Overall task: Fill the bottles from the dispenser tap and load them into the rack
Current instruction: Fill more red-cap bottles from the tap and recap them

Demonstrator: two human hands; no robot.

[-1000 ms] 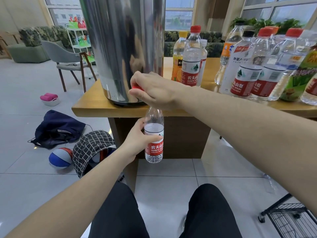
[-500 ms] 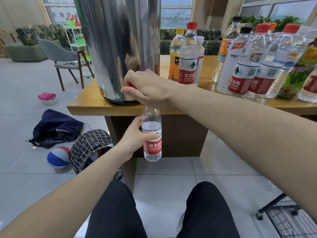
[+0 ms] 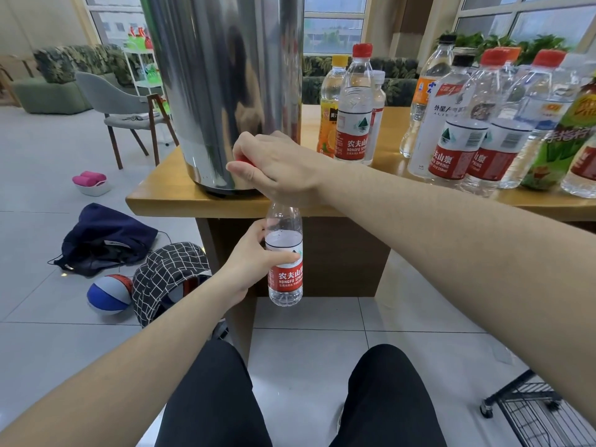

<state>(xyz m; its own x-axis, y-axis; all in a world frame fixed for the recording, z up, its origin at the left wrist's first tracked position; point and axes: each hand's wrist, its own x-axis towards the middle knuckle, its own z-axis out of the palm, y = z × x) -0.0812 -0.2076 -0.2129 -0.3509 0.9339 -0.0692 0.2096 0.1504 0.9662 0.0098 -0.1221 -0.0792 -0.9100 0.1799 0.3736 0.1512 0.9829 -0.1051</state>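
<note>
Clear plastic bottle with red label (image 3: 285, 262), gripped upright in the left hand (image 3: 250, 262) just below the near edge of the wooden table (image 3: 161, 196), under the right hand (image 3: 274, 166) curled on the red tap knob (image 3: 242, 160) of the tall steel dispenser (image 3: 222, 91), black wire rack (image 3: 545, 414) far right on the floor.

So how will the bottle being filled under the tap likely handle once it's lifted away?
The bottle looks thin clear plastic, so it probably dents under the left hand. Water reaches near its shoulder, so likely heavy for its size. No cap shows; tilting may spill.
</note>
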